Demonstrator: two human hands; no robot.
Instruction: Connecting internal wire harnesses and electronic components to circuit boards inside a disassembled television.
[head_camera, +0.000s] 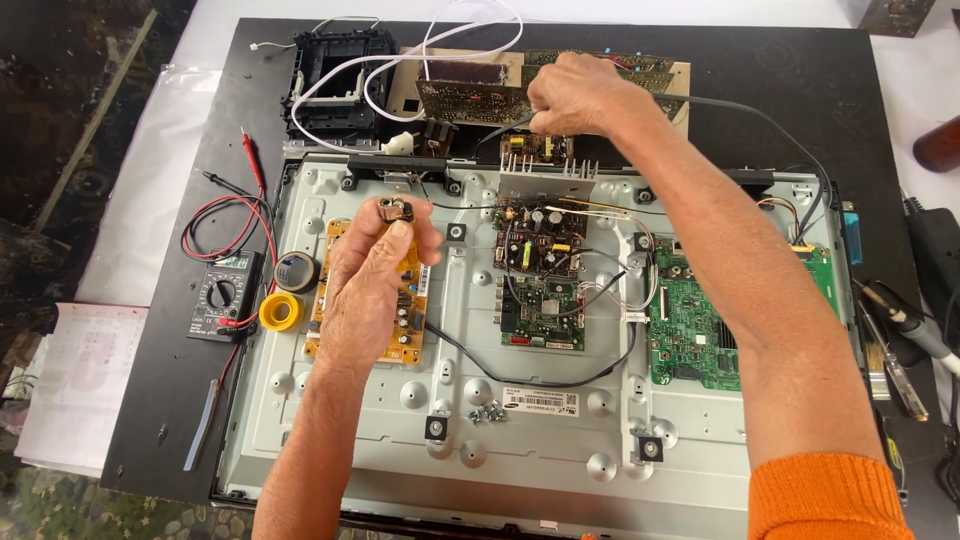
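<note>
My left hand (375, 270) hovers over the yellow-brown power board (410, 335) and pinches a small dark electronic component (396, 210) between thumb and fingers. My right hand (575, 95) reaches to the far side and grips the edge of a loose brown circuit board (470, 100) standing among other boards. Below lies the open grey metal back panel (540, 440) of a flat screen, with a central dark board (540, 240), a small green board (540, 315) and a larger green main board (690, 320).
A black multimeter (222, 297) with red and black leads lies at the left, beside a solder roll (297, 272) and a yellow tape roll (280, 312). A black plastic frame (335, 85) with white wires sits at the back. Tools (905, 340) lie at the right edge. Loose screws (487, 411) rest on the panel.
</note>
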